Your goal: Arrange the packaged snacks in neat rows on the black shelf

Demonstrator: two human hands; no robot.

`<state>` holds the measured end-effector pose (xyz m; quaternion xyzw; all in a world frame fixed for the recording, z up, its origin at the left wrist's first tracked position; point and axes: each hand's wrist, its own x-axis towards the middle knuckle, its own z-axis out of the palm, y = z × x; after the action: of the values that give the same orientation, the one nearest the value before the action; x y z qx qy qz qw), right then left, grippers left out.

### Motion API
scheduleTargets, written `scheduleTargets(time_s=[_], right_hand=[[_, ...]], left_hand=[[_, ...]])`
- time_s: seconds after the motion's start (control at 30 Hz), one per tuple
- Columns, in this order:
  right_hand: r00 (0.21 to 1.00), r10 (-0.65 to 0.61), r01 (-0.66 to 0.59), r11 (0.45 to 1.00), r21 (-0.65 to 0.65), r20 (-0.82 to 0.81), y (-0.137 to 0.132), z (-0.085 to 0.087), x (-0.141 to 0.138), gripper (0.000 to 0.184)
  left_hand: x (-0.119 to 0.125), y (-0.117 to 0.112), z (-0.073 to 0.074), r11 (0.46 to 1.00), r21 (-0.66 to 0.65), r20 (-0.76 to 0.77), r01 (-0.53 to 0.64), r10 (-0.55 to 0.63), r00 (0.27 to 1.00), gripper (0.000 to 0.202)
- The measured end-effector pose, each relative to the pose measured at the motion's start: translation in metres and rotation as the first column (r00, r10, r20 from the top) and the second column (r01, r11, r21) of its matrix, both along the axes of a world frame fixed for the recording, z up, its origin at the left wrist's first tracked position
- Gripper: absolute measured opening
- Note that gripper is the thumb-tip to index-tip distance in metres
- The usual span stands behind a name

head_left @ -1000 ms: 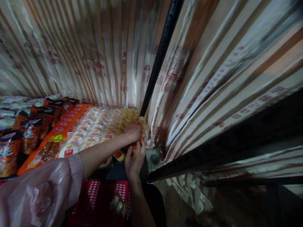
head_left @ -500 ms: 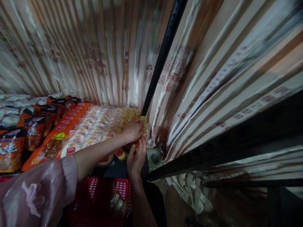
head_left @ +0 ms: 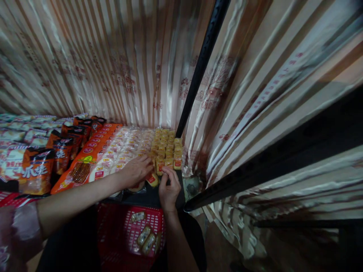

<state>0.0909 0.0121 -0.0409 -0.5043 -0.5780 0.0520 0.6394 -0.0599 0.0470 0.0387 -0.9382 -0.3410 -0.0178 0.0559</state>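
Note:
My left hand (head_left: 136,170) reaches across the front of the display, its fingers bent down at a small yellow wrapped cake (head_left: 153,180) that lies tilted at the front edge. The far fingertips are partly hidden, so the grip on it is not fully visible. Just to the right is my right hand (head_left: 170,189), fingers curled and thumb drawn close to the index finger, with nothing visible between them. Its fingertips sit at the front of several rows of yellow wrapped cakes (head_left: 162,148). White round packets (head_left: 119,149) lie left of those rows, partly under my left hand.
Below the shelf edge (head_left: 147,198) is a red basket (head_left: 113,230) holding several wrapped pieces (head_left: 144,235). Orange snack bags (head_left: 38,172) and a flat orange pack (head_left: 93,151) fill the left. A black post (head_left: 195,81) and draped curtain (head_left: 136,64) border the display.
My left hand has drawn back left and toward me, off the yellow cakes, uncovering their rows. My right hand has lowered slightly away from them. The view has shifted a little left.

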Motion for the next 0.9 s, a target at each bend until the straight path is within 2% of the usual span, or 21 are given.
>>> scheduleTargets(time_s=[0.23, 0.33, 0.43, 0.57, 0.7, 0.9], right_hand=[[0.993, 0.118, -0.117, 0.992, -0.044, 0.011, -0.001, -0.006, -0.007, 0.026], [0.995, 0.094, -0.094, 0.996, -0.014, 0.022, -0.001, -0.005, -0.006, 0.026], [1.0, -0.006, 0.006, 1.0, 0.016, 0.028, -0.001, -0.003, -0.004, 0.025], [0.987, -0.158, 0.157, 0.987, -0.042, -0.002, 0.001, -0.003, 0.0, 0.026], [0.986, -0.168, 0.166, 0.983, -0.081, -0.014, 0.002, -0.007, 0.002, 0.027], [0.98, -0.194, 0.198, 0.962, -0.19, 0.041, 0.005, -0.015, 0.001, 0.028]], left_hand=[[-0.003, -0.002, -0.002, 0.999, 0.046, -0.006, 0.023, -0.023, 1.0, 0.014], [-0.002, -0.003, -0.005, 0.998, 0.057, 0.005, 0.038, -0.039, 0.999, 0.013], [-0.002, -0.005, -0.008, 0.997, 0.054, 0.02, 0.051, -0.052, 0.998, 0.014], [-0.002, -0.006, -0.011, 0.999, 0.006, 0.028, 0.032, -0.033, 0.999, 0.015], [-0.001, -0.008, -0.008, 0.998, -0.061, 0.082, 0.019, -0.014, 0.997, 0.015], [0.001, -0.007, 0.001, 0.957, -0.287, 0.25, -0.04, 0.114, 0.962, 0.012]])
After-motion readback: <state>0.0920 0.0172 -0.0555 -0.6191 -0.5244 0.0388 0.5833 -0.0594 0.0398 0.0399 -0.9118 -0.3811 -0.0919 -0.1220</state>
